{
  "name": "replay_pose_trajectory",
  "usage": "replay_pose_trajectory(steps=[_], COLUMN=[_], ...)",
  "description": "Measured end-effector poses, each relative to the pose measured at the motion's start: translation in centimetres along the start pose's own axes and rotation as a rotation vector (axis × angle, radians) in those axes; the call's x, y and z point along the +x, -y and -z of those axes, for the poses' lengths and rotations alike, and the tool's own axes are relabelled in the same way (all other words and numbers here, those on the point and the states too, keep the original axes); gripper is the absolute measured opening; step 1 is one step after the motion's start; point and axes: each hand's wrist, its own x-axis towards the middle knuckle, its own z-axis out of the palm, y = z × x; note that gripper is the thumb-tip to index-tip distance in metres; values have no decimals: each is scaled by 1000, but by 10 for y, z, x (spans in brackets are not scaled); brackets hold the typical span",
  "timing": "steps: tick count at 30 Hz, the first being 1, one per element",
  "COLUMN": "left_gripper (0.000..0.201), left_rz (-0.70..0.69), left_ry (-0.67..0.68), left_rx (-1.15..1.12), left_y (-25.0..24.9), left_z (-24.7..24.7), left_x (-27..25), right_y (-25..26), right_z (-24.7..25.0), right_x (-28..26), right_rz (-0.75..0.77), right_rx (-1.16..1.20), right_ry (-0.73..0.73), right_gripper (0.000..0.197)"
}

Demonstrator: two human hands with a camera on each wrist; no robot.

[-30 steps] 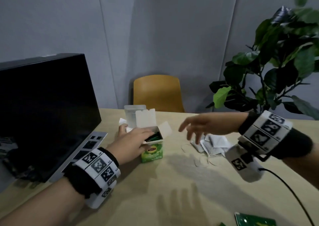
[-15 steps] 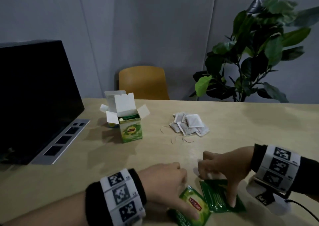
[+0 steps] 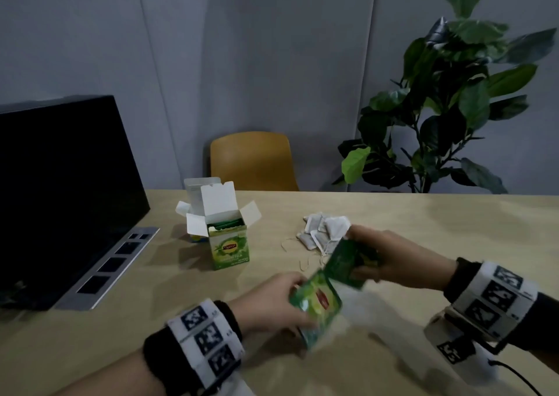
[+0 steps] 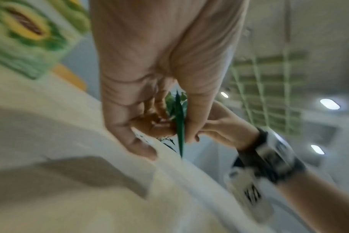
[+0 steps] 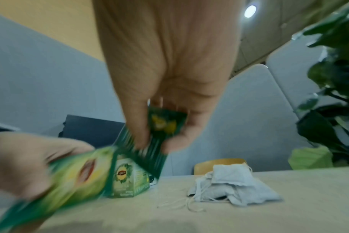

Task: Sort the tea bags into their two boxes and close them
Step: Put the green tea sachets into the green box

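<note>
At left of centre stands the open green box (image 3: pixel 230 244), a second box (image 3: pixel 196 190) behind it. Lower middle, my left hand (image 3: pixel 272 302) pinches a light green sachet (image 3: pixel 316 305); right of it my right hand (image 3: pixel 390 259) grips a dark green sachet (image 3: pixel 344 259) — the white tea bags (image 3: pixel 323 229) wait beyond. I'm gathering green sachets; next, I judge, both go edge-first into the green box.

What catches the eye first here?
Two hands lifted over the beige table: the left hand grips a bright green foil tea sachet, the right hand a darker green sachet. Behind them stands an open green cardboard tea box, beside a heap of white paper tea bags.
</note>
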Motion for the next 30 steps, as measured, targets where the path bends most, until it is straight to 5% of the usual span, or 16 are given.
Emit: replay_pose_trajectory(steps=[2, 4, 10, 13, 18, 20, 25, 30], left_gripper=[39, 34, 51, 57, 60, 60, 48, 84], left_rz=[32, -3, -191, -245, -348, -375, -444, -533], left_ry=[-58, -55, 56, -29, -88, -95, -104, -264], left_rx=[-462, -802, -1333, -1309, -1030, -929, -1054, -1146], left_y=[5, 8, 6, 10, 18, 20, 22, 23], left_z=[16, 30, 58, 66, 77, 80, 78, 79], left_x=[3, 3, -1, -2, -4, -4, 0, 4], right_y=[9, 21, 49, 52, 49, 54, 61, 61], right_z=[-1, -6, -21, -23, -8, 0, 1, -5], right_x=[9, 21, 56, 67, 72, 76, 94, 105], right_rz=[141, 241, 451, 459, 322, 219, 53, -126], right_rx=[27, 6, -214, -231, 240, 372, 473, 1291], right_ry=[-320, -464, -502, -394, -70, 29, -48, -104], right_gripper=[29, 23, 20, 34, 63, 56, 31, 13])
